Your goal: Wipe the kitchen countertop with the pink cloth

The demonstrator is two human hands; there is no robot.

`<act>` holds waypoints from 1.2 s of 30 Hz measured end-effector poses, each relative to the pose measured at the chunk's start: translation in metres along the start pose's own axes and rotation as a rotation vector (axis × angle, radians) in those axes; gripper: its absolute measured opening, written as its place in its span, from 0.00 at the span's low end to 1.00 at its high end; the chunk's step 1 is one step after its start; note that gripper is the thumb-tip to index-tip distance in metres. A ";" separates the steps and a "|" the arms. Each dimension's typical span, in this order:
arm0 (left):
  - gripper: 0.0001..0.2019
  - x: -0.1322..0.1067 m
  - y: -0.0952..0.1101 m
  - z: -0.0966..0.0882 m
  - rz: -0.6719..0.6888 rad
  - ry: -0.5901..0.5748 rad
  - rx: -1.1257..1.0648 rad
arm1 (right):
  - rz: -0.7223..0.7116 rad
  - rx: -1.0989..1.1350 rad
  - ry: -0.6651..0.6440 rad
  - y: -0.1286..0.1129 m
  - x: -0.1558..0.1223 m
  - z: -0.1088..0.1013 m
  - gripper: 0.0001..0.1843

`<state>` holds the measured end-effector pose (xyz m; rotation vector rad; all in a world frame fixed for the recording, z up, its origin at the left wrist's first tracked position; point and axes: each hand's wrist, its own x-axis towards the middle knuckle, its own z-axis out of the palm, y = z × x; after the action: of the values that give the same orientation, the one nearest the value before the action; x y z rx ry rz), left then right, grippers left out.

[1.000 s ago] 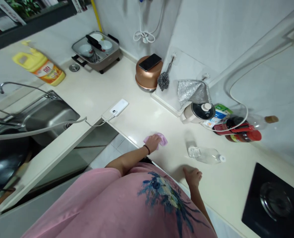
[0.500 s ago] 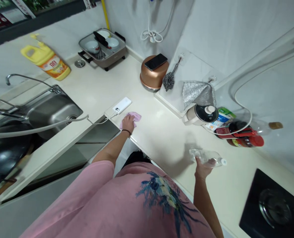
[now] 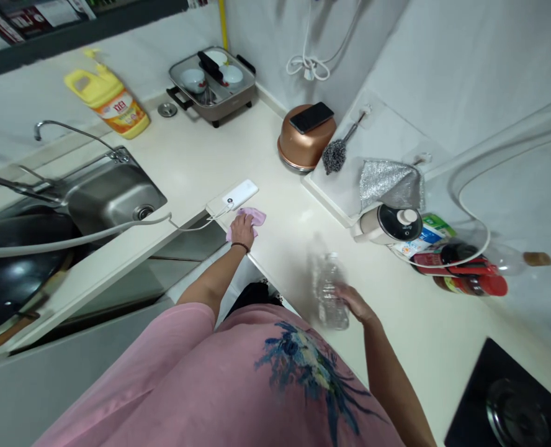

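Note:
My left hand [image 3: 242, 231] presses on a crumpled pink cloth [image 3: 257, 215] at the counter's front edge, fingers closed over it. Just behind that hand lies a white power bank [image 3: 241, 194] with a white cable plugged in. Over the middle of the counter, my right hand [image 3: 351, 302] grips a clear plastic bottle [image 3: 330, 287] from its right side. The bottle's capped end points away from me, and motion slightly blurs it. Part of the fingers is hidden behind the bottle.
A sink [image 3: 112, 192], a black wok [image 3: 19, 273] and a yellow detergent bottle [image 3: 126, 113] are at the left. Behind stand an electric pan [image 3: 215, 112] and a copper-coloured pot [image 3: 298, 146]. To the right are a kettle [image 3: 371, 225], sauce bottles [image 3: 471, 284] and a black stove [image 3: 494, 397].
My right hand has carried the bottle leftward and turned it, so its cap now points away instead of to the right. My left hand stays on the cloth. The view has shifted a little.

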<state>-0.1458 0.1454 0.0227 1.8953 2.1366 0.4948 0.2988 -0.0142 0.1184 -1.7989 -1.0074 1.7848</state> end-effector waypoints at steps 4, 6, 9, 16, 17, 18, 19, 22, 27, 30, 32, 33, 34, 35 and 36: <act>0.24 0.000 -0.003 0.002 0.024 0.007 -0.030 | 0.100 -0.057 -0.261 -0.039 0.032 0.063 0.33; 0.24 0.000 -0.004 0.003 0.034 0.020 -0.038 | 0.163 -0.070 -0.313 -0.050 0.043 0.079 0.30; 0.25 0.002 -0.005 0.003 0.049 0.014 -0.040 | 0.215 -0.083 -0.325 -0.053 0.047 0.085 0.30; 0.30 0.005 -0.001 -0.002 0.024 -0.098 -0.028 | -0.058 0.011 -0.127 -0.026 0.020 0.055 0.40; 0.30 0.005 0.000 -0.003 0.015 -0.104 -0.025 | -0.099 0.038 -0.060 -0.019 0.016 0.049 0.43; 0.30 0.005 0.001 -0.004 0.005 -0.108 -0.025 | -0.139 0.061 0.015 -0.012 0.012 0.044 0.45; 0.30 0.005 0.001 -0.004 -0.007 -0.111 -0.026 | -0.180 0.077 0.097 -0.005 0.007 0.038 0.46; 0.28 0.004 0.003 -0.005 -0.038 -0.121 -0.034 | -0.319 0.104 0.372 0.022 -0.007 0.022 0.47; 0.27 -0.012 0.027 0.003 -0.019 -0.110 -0.027 | -0.395 0.145 0.787 0.063 -0.023 -0.001 0.52; 0.27 -0.041 0.062 0.018 0.126 -0.190 -0.010 | -0.382 0.169 0.937 0.081 -0.026 -0.012 0.60; 0.28 -0.070 0.091 0.033 0.287 -0.276 0.002 | -0.386 0.184 1.004 0.093 -0.026 -0.015 0.65; 0.28 -0.087 0.106 0.042 0.382 -0.317 0.006 | -0.370 0.167 1.045 0.099 -0.027 -0.014 0.65; 0.28 -0.103 0.120 0.051 0.485 -0.356 0.009 | -0.331 0.128 1.089 0.107 -0.028 -0.012 0.62; 0.29 -0.119 0.133 0.060 0.590 -0.388 0.010 | -0.272 0.066 1.129 0.114 -0.029 -0.009 0.58; 0.29 -0.133 0.145 0.068 0.689 -0.410 0.010 | -0.203 -0.018 1.165 0.122 -0.032 -0.005 0.53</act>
<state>0.0297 0.0347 0.0137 2.4558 1.2109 0.1781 0.3312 -0.1165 0.0516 -2.1378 -0.6360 0.3868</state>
